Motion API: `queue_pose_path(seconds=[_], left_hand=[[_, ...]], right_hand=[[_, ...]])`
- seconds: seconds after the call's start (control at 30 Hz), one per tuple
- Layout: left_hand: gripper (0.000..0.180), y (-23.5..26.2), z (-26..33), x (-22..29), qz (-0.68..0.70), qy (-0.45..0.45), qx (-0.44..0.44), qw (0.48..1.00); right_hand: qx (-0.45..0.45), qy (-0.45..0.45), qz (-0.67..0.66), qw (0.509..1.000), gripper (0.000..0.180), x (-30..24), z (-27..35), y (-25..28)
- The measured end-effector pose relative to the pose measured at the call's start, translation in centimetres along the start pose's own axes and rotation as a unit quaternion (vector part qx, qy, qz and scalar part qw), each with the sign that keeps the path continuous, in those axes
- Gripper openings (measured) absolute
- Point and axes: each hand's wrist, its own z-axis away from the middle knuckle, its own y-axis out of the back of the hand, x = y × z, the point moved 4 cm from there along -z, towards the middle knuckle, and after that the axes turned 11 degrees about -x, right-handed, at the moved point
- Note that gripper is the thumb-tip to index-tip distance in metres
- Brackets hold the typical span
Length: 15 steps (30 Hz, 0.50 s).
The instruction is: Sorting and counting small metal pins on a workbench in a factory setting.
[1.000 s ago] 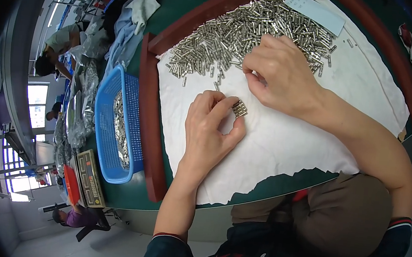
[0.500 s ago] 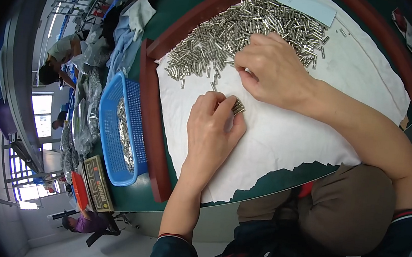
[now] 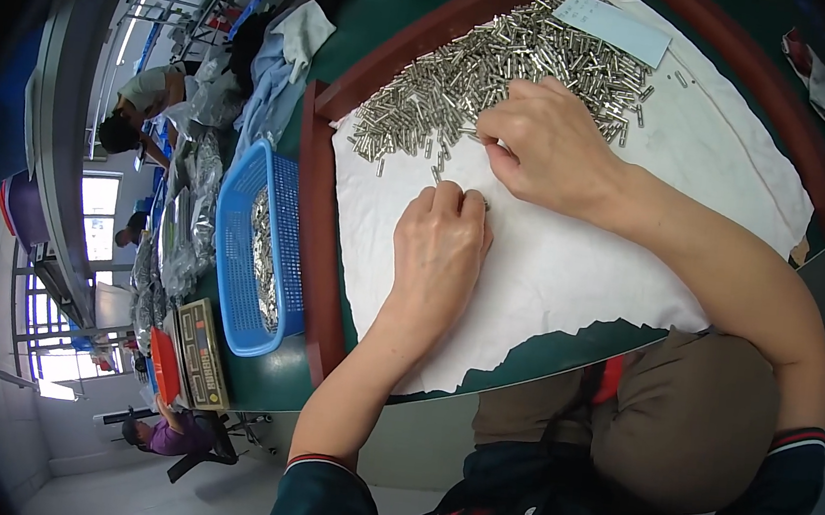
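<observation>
Metal pins lie heaped on the white cloth; my right hand pinches some there, my left hand curls beside, its grip hidden.

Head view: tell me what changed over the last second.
The left hand slid toward the pile of small metal pins, and the pin bundle seen at its fingertips is now hidden. The right hand stays at the pile's edge. The white cloth and the blue basket have not moved.
</observation>
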Motion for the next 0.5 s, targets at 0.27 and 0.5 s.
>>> queue_pose_path(seconds=[0.27,0.5], left_hand=[[0.007,-0.44,0.04,0.36,-0.022,-0.039,0.039,0.998],[0.009,-0.44,0.30,0.28,-0.028,-0.047,0.020,0.998]], right_hand=[[0.004,-0.008,0.007,1.000,0.005,0.36,0.19,0.14],[-0.002,-0.008,-0.001,1.000,0.005,0.48,0.14,0.19]])
